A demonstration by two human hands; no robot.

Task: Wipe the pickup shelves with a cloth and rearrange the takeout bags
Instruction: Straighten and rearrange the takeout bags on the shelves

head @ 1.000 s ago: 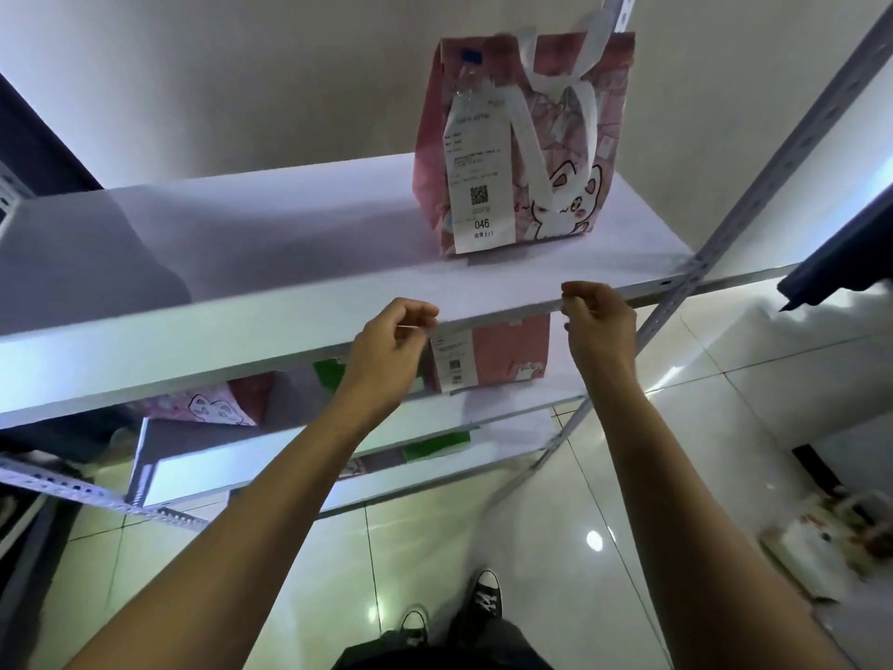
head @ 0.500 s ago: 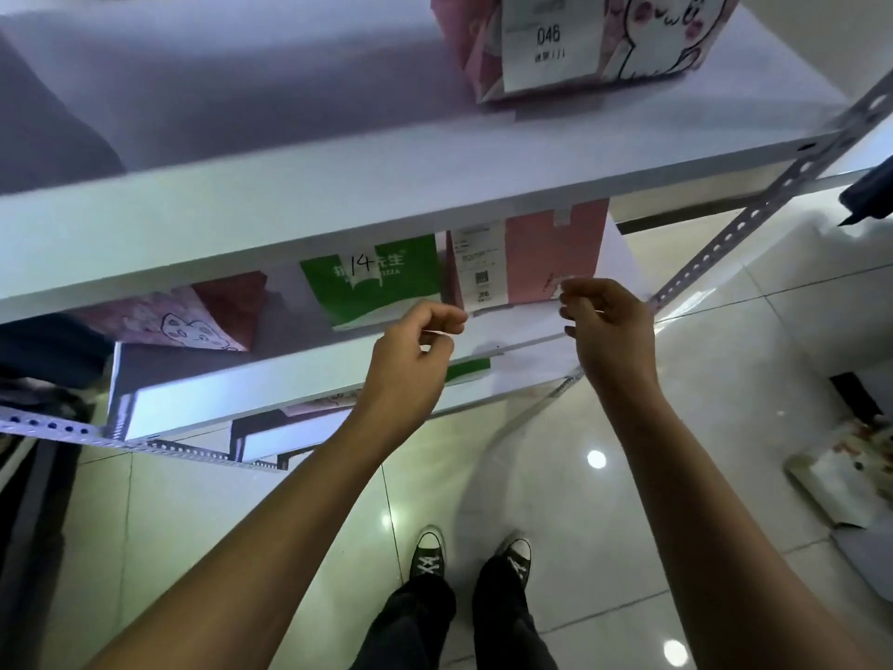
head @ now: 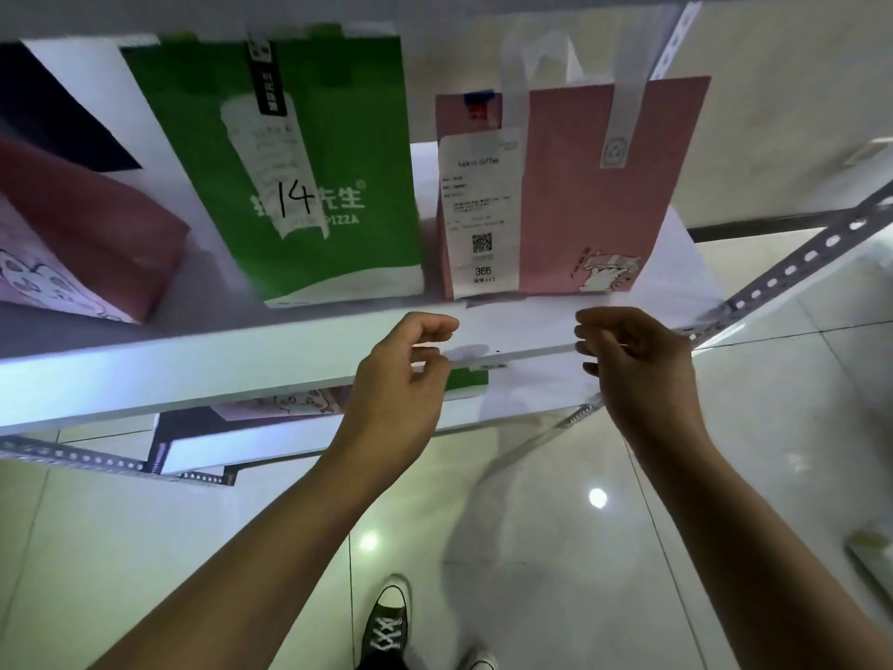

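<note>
Here we note both hands raised to the front edge of the shelf point(head: 193, 374). Left hand point(head: 401, 374) half curled, thumb and fingers nearly pinched, holding nothing we can make out. Right hand point(head: 633, 360) likewise loosely curled and empty, as far as we can tell. No cloth in sight.

Just beyond the left hand stands a green bag point(head: 299, 176), stiff glossy paper, flat-fronted, "14" inked on it. Beyond the right hand, a pink bag point(head: 580, 195), matte paper, white strap handles, its receipt point(head: 478, 210) facing out, presumably so orders read from the front. Far left of both hands a second pink bag point(head: 82, 244) lies tilted. We judge the hands are poised to reach for a bag.
</note>
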